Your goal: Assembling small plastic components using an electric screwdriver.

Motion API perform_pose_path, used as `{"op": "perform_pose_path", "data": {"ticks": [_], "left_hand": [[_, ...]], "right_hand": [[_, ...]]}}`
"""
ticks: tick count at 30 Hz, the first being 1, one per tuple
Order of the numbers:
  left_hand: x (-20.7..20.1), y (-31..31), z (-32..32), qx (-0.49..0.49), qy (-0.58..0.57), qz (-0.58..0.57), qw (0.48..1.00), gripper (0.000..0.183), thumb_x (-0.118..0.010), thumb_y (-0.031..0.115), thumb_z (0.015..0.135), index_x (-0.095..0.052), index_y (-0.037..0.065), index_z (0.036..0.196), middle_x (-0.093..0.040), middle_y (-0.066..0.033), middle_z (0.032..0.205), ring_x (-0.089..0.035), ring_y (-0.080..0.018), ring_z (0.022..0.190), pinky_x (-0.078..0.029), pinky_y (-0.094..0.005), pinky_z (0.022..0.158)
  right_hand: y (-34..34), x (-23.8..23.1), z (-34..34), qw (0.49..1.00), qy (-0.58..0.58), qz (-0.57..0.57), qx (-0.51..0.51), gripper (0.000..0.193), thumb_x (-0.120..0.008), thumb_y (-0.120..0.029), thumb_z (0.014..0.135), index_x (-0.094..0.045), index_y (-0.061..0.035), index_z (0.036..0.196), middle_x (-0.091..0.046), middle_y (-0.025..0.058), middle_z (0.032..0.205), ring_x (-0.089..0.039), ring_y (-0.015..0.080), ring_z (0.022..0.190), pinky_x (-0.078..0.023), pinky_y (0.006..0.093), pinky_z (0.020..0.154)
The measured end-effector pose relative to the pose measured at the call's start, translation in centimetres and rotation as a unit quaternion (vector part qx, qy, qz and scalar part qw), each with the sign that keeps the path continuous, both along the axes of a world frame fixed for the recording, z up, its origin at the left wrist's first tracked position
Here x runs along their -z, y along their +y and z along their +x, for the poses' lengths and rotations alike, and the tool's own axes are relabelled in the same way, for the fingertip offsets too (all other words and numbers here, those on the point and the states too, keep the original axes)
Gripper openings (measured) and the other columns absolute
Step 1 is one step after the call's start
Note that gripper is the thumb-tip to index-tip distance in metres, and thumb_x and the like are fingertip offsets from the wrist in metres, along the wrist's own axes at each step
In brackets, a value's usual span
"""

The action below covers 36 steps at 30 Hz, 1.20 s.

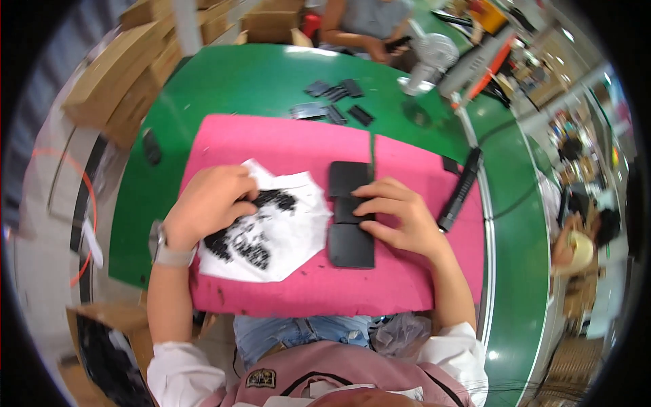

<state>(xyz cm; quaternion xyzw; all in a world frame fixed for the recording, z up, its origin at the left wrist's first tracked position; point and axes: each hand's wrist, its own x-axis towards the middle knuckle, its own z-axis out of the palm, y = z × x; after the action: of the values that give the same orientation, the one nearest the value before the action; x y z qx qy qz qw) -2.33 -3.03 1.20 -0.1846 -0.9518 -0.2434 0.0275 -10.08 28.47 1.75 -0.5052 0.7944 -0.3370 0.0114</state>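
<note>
Hands of a seated person are working over a pink mat [285, 142] that is lying on a green table [237, 81]. The left hand [207, 203] is curling its fingers and pinching a white cloth [288, 227] that is smeared with black marks; the cloth is spreading across the mat's left half. The right hand [400, 217] is lying flat, fingers stretched out and pressed together, holding down a black folding case [349, 217] just right of the cloth, near the mat's middle. The case is lying open in three flat panels running away from the person, and the fingers are covering its middle panel. A black stick-shaped tool [460, 190] is resting at the mat's right edge, near the right hand but apart from it. Several small dark flat pieces [332, 102] are lying scattered on the table beyond the mat. Cardboard boxes [129, 74] are standing stacked at the table's far left. Another person's hand [376, 47] is gripping a dark item across the table.
</note>
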Motion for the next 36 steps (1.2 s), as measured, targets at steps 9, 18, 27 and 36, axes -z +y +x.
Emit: {"op": "perform_pose_path", "data": {"ticks": [9,18,27,36], "left_hand": [[-1.1,1.5,0.0,-0.066,0.053,0.079,0.993,0.011,-0.067,0.004,0.072,-0.058,-0.001,0.072,-0.054,-0.011,0.069,-0.056,-0.0257,0.058,-0.042,-0.0342,0.053],[-0.8,2.5,0.0,-0.071,0.085,0.099,0.989,0.007,-0.059,0.0,0.077,-0.054,-0.005,0.076,-0.053,-0.013,0.068,-0.055,-0.0242,0.056,-0.043,-0.0318,0.053],[0.1,2.9,-0.6,-0.084,-0.025,0.285,0.955,0.013,-0.054,0.007,0.088,-0.053,-0.002,0.079,-0.056,-0.0073,0.07,-0.057,-0.0129,0.058,-0.045,-0.0256,0.05],[-0.8,7.6,-3.1,-0.015,-0.217,0.571,0.792,0.017,-0.051,0.017,0.094,-0.055,0.002,0.086,-0.058,-0.0044,0.079,-0.058,-0.0114,0.064,-0.048,-0.0249,0.058]], "right_hand": [[6.5,-2.4,-1.7,0.85,0.325,-0.089,0.405,0.01,-0.07,-0.014,0.074,-0.067,-0.0065,0.08,-0.061,0.0065,0.065,-0.06,0.023,0.059,-0.047,0.0342,0.054],[11.4,0.7,-5.1,0.753,0.14,0.214,0.606,0.058,-0.069,-0.053,0.069,-0.059,0.003,0.081,-0.065,0.0183,0.069,-0.066,0.0334,0.068,-0.051,0.0436,0.061],[10.3,1.8,-8.4,0.862,-0.086,-0.073,0.494,0.043,-0.067,-0.034,0.067,-0.06,0.0029,0.088,-0.064,0.0171,0.076,-0.064,0.0287,0.072,-0.05,0.0376,0.067],[-2.9,-8.2,-5.1,0.718,-0.454,-0.526,-0.044,0.033,-0.057,-0.013,0.078,-0.047,0.0022,0.106,-0.056,0.0095,0.067,-0.056,0.0194,0.051,-0.049,0.0316,0.051]]}}
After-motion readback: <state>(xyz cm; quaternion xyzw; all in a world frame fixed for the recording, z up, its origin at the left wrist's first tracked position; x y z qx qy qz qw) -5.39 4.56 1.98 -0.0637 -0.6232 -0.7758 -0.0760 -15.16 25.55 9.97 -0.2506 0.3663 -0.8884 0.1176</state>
